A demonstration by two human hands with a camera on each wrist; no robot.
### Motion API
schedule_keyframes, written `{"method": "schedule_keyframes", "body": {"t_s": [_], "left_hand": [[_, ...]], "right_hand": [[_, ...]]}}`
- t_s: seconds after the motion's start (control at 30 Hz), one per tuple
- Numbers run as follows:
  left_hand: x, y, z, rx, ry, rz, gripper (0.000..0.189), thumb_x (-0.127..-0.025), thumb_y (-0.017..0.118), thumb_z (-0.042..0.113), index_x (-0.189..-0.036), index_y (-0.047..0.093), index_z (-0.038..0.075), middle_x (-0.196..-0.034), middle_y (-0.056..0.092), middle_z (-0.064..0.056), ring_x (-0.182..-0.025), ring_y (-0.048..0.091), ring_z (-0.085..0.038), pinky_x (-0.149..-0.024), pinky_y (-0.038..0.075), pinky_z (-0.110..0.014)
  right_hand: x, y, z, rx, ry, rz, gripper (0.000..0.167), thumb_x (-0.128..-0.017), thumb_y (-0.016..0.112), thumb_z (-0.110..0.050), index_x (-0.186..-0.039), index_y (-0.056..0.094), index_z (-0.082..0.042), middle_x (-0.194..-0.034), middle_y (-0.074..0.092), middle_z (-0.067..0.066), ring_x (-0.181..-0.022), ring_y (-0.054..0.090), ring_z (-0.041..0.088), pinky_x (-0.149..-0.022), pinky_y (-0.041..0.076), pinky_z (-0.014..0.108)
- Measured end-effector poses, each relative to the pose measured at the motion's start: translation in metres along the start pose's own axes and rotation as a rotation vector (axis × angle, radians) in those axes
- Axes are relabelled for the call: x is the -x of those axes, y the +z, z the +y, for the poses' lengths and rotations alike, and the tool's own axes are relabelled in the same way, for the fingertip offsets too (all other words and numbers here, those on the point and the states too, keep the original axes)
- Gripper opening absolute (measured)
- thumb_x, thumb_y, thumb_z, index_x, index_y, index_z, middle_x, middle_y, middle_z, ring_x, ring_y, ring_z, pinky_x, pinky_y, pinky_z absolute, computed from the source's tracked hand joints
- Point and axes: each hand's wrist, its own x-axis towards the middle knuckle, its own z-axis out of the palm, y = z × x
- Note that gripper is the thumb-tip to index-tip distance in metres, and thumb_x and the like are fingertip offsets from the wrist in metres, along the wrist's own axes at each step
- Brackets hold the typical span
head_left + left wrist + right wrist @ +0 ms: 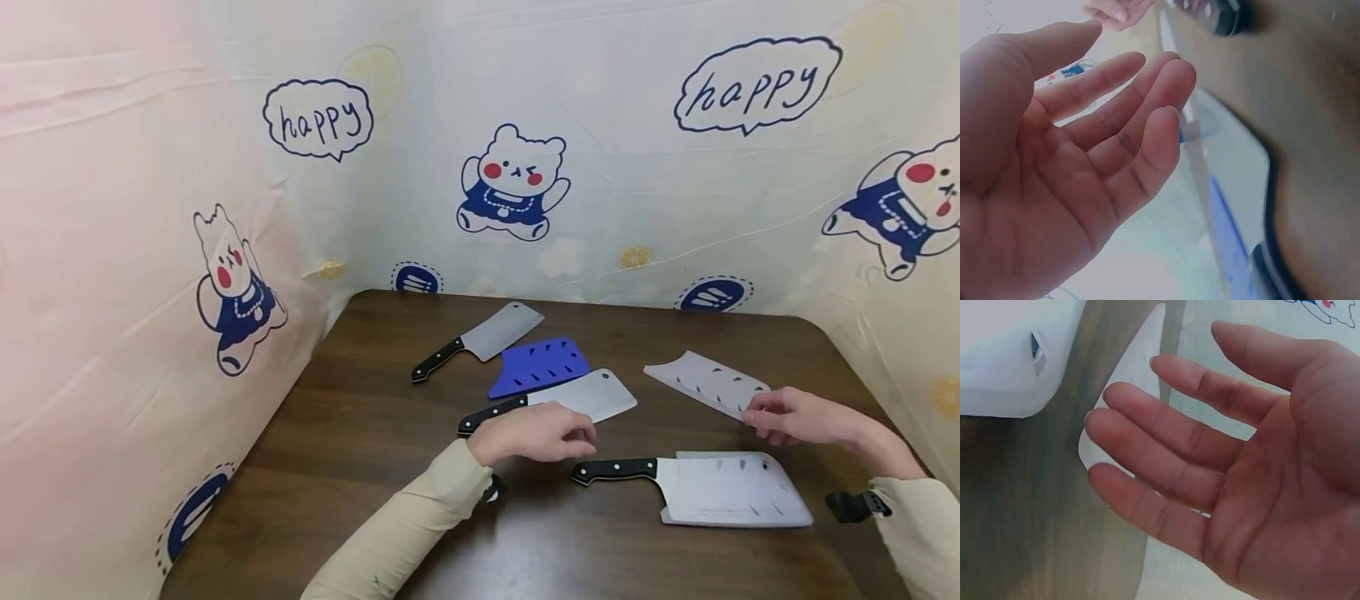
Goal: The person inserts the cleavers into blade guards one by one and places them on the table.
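Note:
My left hand (536, 432) hovers by the middle cleaver (600, 396), fingers loosely bent and holding nothing; the left wrist view shows its bare palm (1054, 169). On the right, my other hand (798, 415) is at the near corner of a white blade guard (701, 382) with slits. Its fingers (1166, 425) are relaxed and apart in the right wrist view, with nothing between them. Between the hands and nearer to me lies a cleaver (618, 469) with a black riveted handle, its blade in a white guard (735, 492).
A blue blade guard (543, 367) lies flat behind the middle cleaver, whose blade is next to it. Another bare cleaver (502, 329) is at the back left. The dark wooden table (360, 433) meets a printed cloth (600, 208) at its back and sides.

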Motion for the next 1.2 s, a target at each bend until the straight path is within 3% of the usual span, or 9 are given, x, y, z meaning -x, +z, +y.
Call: {"method": "schedule_keyframes", "body": {"t_s": [0.13, 0.37, 0.6, 0.8, 0.93, 1.1, 1.2], "left_hand": [[0.008, -0.011, -0.006, 0.007, -0.037, 0.021, 0.023, -0.1, 0.056, 0.034, -0.114, 0.066, 0.018, -0.092, 0.066, 0.008, -0.076, 0.056, -0.002, -0.067, 0.045, -0.016], [0.025, -0.026, -0.024, 0.036, -0.096, 0.057, 0.03, -0.1, 0.055, 0.034, -0.121, 0.066, 0.015, -0.102, 0.071, 0.004, -0.081, 0.061, -0.002, -0.07, 0.049, -0.018], [0.044, -0.036, -0.041, 0.05, -0.139, 0.113, 0.031, -0.099, 0.057, 0.034, -0.123, 0.063, 0.014, -0.102, 0.069, 0.002, -0.084, 0.06, -0.006, -0.074, 0.05, -0.021], [0.056, -0.044, -0.056, 0.046, -0.187, 0.174, 0.032, -0.099, 0.058, 0.035, -0.125, 0.061, 0.017, -0.103, 0.067, 0.002, -0.087, 0.061, -0.007, -0.078, 0.051, -0.024], [0.061, -0.047, -0.065, 0.059, -0.222, 0.202, 0.037, -0.098, 0.059, 0.036, -0.129, 0.058, 0.016, -0.112, 0.066, -0.002, -0.096, 0.062, -0.01, -0.083, 0.052, -0.028], [0.063, -0.043, -0.075, 0.041, -0.266, 0.222, 0.04, -0.098, 0.06, 0.035, -0.131, 0.056, 0.013, -0.119, 0.063, -0.01, -0.106, 0.061, -0.018, -0.089, 0.052, -0.036], [0.062, -0.036, -0.081, 0.018, -0.282, 0.223, 0.042, -0.097, 0.06, 0.034, -0.132, 0.055, 0.01, -0.116, 0.063, -0.011, -0.101, 0.06, -0.018, -0.086, 0.051, -0.036]], "right_hand": [[-0.003, -0.004, -0.004, 0.012, 0.01, 0.042, 0.03, -0.1, 0.055, -0.02, -0.115, 0.059, 0.005, -0.096, 0.063, 0.012, -0.08, 0.059, 0.017, -0.067, 0.054, 0.031], [-0.013, -0.009, -0.008, 0.131, 0.038, 0.228, 0.039, -0.099, 0.058, -0.027, -0.123, 0.056, 0.004, -0.109, 0.064, 0.019, -0.088, 0.06, 0.022, -0.07, 0.056, 0.033], [-0.02, -0.015, 0.001, 0.191, 0.064, 0.33, 0.058, -0.098, 0.059, -0.035, -0.133, 0.043, 0.008, -0.122, 0.055, 0.035, -0.1, 0.06, 0.036, -0.077, 0.056, 0.047], [-0.024, -0.015, 0.01, 0.185, 0.118, 0.333, 0.074, -0.097, 0.058, -0.042, -0.141, 0.028, 0.009, -0.134, 0.04, 0.042, -0.114, 0.049, 0.054, -0.086, 0.048, 0.062], [-0.027, -0.012, 0.018, 0.183, 0.113, 0.314, 0.084, -0.095, 0.061, -0.043, -0.144, 0.02, 0.011, -0.139, 0.031, 0.044, -0.12, 0.039, 0.059, -0.092, 0.04, 0.069], [-0.032, -0.008, 0.027, 0.227, 0.099, 0.306, 0.094, -0.092, 0.064, -0.045, -0.145, 0.015, 0.015, -0.142, 0.025, 0.046, -0.124, 0.033, 0.06, -0.097, 0.032, 0.073], [-0.034, -0.007, 0.029, 0.26, 0.117, 0.301, 0.098, -0.091, 0.065, -0.049, -0.146, 0.014, 0.015, -0.143, 0.023, 0.046, -0.126, 0.03, 0.061, -0.099, 0.029, 0.074]]}}
